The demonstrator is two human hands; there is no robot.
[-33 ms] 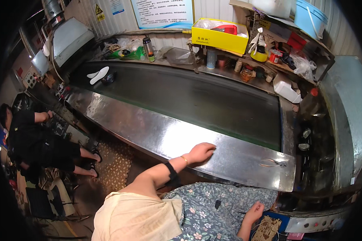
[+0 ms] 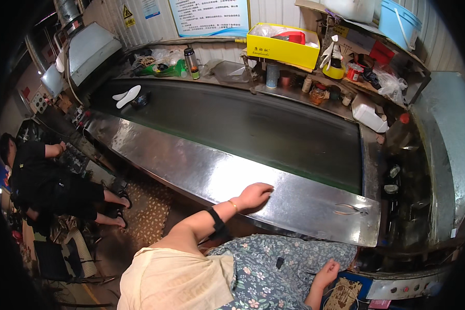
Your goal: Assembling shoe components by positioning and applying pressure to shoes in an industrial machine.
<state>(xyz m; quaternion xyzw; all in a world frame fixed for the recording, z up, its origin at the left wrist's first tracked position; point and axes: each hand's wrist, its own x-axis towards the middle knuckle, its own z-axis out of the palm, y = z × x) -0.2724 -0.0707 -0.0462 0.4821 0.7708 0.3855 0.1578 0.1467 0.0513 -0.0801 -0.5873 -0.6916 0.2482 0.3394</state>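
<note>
My left hand (image 2: 257, 196), with a bracelet and a black armband on that arm, rests on the shiny metal edge plate (image 2: 191, 168) of a long bench. Its fingers are bent and held together, with nothing seen in them. My right hand (image 2: 327, 271) is low at the right, beside my flowered apron (image 2: 274, 263), its fingers curled and nothing showing in them. On the plate, to the right of my left hand, lies a pair of pliers (image 2: 352, 210), apart from both hands.
Beyond the plate runs a dark belt (image 2: 243, 124); white insoles (image 2: 127, 96) and a dark bowl-like thing (image 2: 140, 100) lie at its far left. Behind stand a thermos (image 2: 191, 63), a yellow box (image 2: 281, 49) and a white jug (image 2: 369, 112). A person (image 2: 46, 175) in black is at left.
My left hand has shifted very slightly to the left along the metal plate. My right hand and the pliers stay where they were.
</note>
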